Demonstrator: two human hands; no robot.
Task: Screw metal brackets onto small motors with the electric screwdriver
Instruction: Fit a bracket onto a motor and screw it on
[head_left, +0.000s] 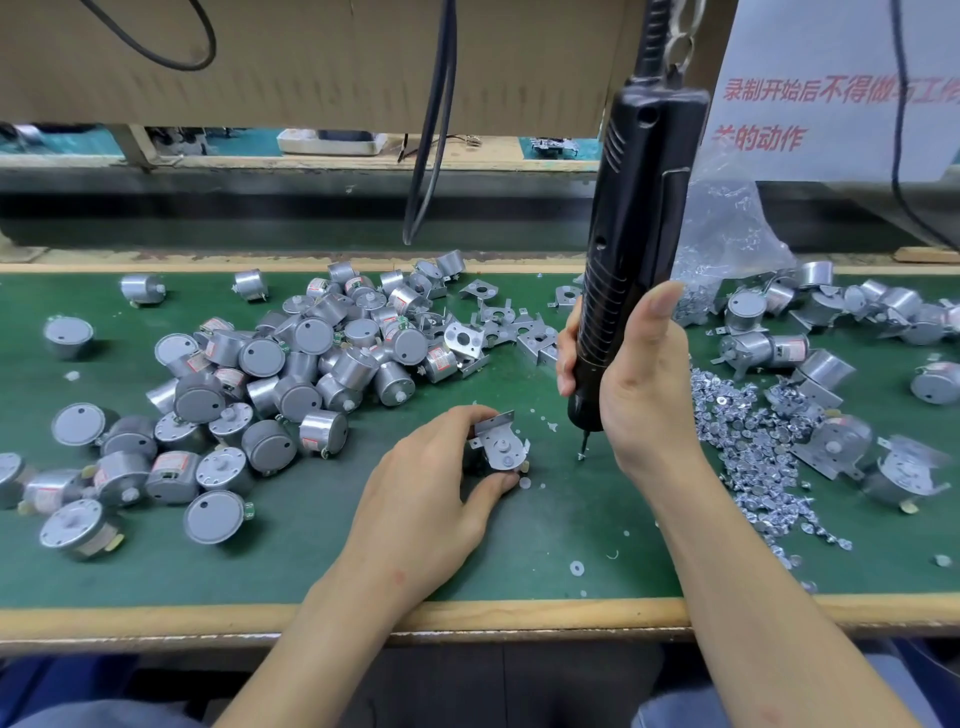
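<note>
Resting on the green-matted worktop (519, 545), a small round silver motor (493, 462) with a grey sheet-metal bracket (501, 441) laid over its shaft face is held by the left grip (431, 483). The thumb is pressed against the motor's near edge and the fingers are curled round its far side.

A black, ribbed electric screwdriver (634, 208), hung from above on a chain, is clasped upright by the right grip (639, 374). The fingers are wrapped round its lower barrel and the thumb is stretched up along it. The driver bit (584, 442) is pointed down just to the right of the held motor, apart from it. A tiny silver screw (581, 456) is seen at its tip, close to the mat; whether the mat is touched cannot be told.

A large heap of bare silver motors (291, 374) is spread over the left half of the worktop. Loose grey brackets (498, 322) are scattered behind the left grip. To the right, a scatter of small shiny screws (743, 431) is spilled over the mat, near a clear plastic bag (727, 234) of the same parts. Motors already fitted with brackets (769, 343) are lying beyond and beside them. A white sheet with red characters (831, 104) is hung at the upper right, and black cables (431, 130) are draped before a brown cardboard panel (311, 52).
</note>
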